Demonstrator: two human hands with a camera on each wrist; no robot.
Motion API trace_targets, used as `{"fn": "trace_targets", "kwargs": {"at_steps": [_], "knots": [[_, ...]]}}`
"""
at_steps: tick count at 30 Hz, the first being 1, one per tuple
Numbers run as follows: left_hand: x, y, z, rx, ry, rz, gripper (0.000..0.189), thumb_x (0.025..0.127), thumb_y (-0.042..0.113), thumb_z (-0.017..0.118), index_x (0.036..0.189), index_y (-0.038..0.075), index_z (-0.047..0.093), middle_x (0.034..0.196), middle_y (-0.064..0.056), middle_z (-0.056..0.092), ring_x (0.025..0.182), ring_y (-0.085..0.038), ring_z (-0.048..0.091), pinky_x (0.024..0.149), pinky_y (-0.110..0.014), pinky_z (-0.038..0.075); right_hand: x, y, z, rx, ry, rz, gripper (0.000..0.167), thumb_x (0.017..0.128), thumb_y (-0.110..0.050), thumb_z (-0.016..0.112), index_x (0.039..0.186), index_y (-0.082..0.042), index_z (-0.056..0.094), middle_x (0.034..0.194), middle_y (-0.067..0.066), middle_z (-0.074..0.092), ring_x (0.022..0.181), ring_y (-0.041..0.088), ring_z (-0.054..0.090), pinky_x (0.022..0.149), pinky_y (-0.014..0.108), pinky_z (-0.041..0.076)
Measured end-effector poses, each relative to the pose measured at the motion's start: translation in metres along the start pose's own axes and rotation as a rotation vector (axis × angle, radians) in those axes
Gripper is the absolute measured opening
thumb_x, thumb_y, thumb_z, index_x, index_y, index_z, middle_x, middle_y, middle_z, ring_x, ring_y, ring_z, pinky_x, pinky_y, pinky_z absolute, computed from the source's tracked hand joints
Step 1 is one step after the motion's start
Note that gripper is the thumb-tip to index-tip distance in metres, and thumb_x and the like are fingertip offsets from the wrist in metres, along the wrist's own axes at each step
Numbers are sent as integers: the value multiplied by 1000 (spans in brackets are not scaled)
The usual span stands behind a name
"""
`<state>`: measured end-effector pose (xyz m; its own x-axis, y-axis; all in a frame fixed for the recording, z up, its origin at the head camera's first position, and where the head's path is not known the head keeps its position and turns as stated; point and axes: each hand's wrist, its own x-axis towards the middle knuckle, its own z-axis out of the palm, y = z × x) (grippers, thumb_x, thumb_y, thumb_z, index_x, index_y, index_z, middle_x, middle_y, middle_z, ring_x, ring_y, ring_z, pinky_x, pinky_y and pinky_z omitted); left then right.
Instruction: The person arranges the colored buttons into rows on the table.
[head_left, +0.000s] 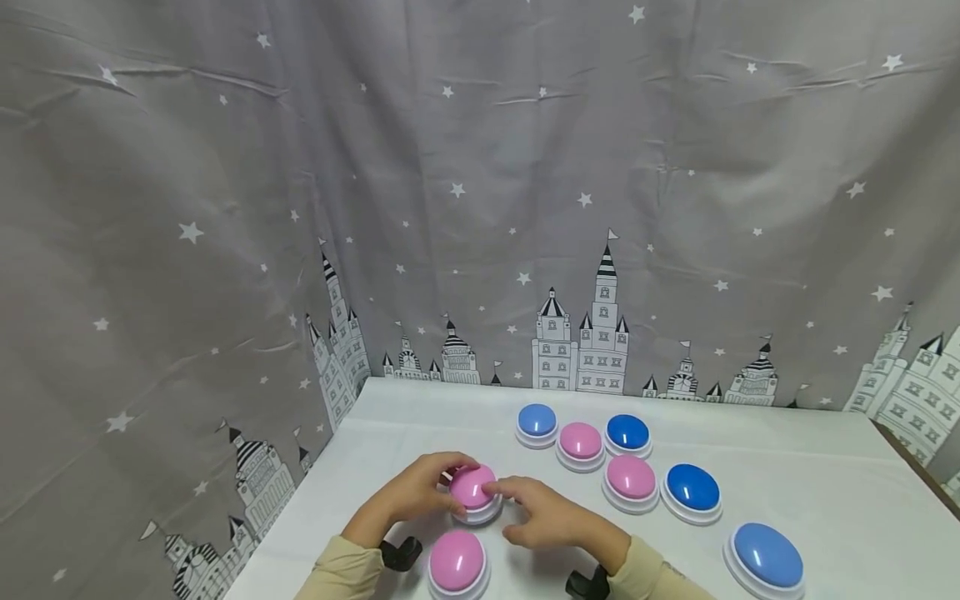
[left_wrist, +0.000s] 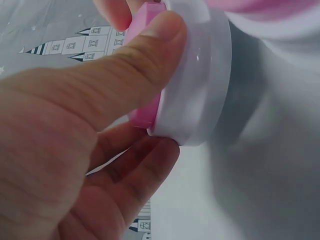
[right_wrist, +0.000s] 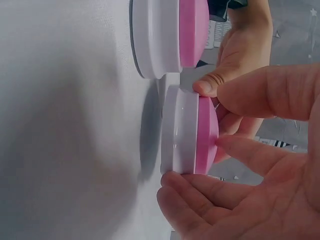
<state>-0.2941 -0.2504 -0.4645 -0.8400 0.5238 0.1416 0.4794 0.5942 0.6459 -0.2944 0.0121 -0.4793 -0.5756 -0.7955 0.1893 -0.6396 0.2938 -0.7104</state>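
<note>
A pink push button (head_left: 471,486) with a round white base is held by my left hand (head_left: 416,493), its thumb on one side and its fingers around the other. In the left wrist view that thumb lies across the edge of the pink dome and the white base (left_wrist: 200,75). My right hand (head_left: 551,517) touches the same button with outstretched fingers, one fingertip on the dome and others against the base; its thumb looks apart from it. A gap with shadow shows under the base in the right wrist view. A second pink button (head_left: 457,560) stands just in front.
Right of my hands on the white table (head_left: 420,408) stand two more pink buttons (head_left: 632,478), two dark blue buttons (head_left: 692,488) and two lighter blue ones (head_left: 768,554). A grey curtain (head_left: 480,167) with stars and castles hangs behind and at the left.
</note>
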Motion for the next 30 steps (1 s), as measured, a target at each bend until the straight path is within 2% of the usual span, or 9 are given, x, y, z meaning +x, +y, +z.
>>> {"fn": "trace_targets", "kwargs": {"at_steps": [5, 10, 15, 20, 24, 27, 30], "knots": [[-5, -5, 3, -41, -22, -46, 62, 69, 16, 88, 126, 15, 63, 113, 5, 64, 103, -15, 59, 89, -32, 51, 3, -1, 4, -13, -17, 9, 62, 79, -10, 71, 139, -6, 55, 135, 5, 58, 125, 18, 51, 106, 37, 40], [-9, -8, 7, -62, -42, -40, 63, 70, 18, 88, 127, 13, 62, 114, 3, 64, 105, -18, 59, 91, -32, 51, 1, 0, 8, -53, -26, 19, 63, 77, -11, 73, 138, -8, 56, 128, 1, 61, 117, 16, 55, 101, 35, 44], [-7, -7, 7, -45, -52, -39, 61, 71, 18, 88, 125, 15, 61, 114, 4, 63, 105, -18, 59, 91, -33, 50, -2, 3, 11, -85, -13, 29, 63, 79, -13, 73, 139, -12, 55, 132, 0, 59, 119, 16, 54, 103, 35, 43], [-4, -2, 1, -37, -94, -50, 57, 75, 20, 86, 124, 14, 59, 115, 2, 62, 107, -19, 57, 92, -35, 50, 0, 2, 8, -65, -21, 37, 62, 81, -15, 72, 140, -12, 53, 132, 2, 57, 116, 17, 55, 100, 34, 44], [3, 1, -4, -29, -108, -78, 50, 82, 29, 81, 123, 11, 59, 121, -3, 60, 114, -29, 54, 90, -42, 49, 2, 9, 2, -52, 27, 81, 56, 87, -16, 69, 140, -14, 51, 129, 5, 55, 111, 19, 56, 92, 34, 48], [16, 2, -4, -25, -57, -94, 48, 85, 31, 76, 122, 6, 60, 124, -10, 60, 115, -36, 53, 90, -49, 49, 4, 18, -6, -49, 107, 100, 49, 89, -13, 67, 136, -12, 52, 128, 7, 56, 110, 24, 57, 91, 38, 49], [31, 3, -1, -30, 10, -81, 45, 87, 26, 73, 121, -1, 59, 122, -19, 61, 111, -41, 56, 89, -55, 48, 6, 24, -16, -61, 185, 87, 41, 90, -7, 65, 130, -6, 56, 126, 10, 58, 112, 33, 57, 93, 46, 48]]}}
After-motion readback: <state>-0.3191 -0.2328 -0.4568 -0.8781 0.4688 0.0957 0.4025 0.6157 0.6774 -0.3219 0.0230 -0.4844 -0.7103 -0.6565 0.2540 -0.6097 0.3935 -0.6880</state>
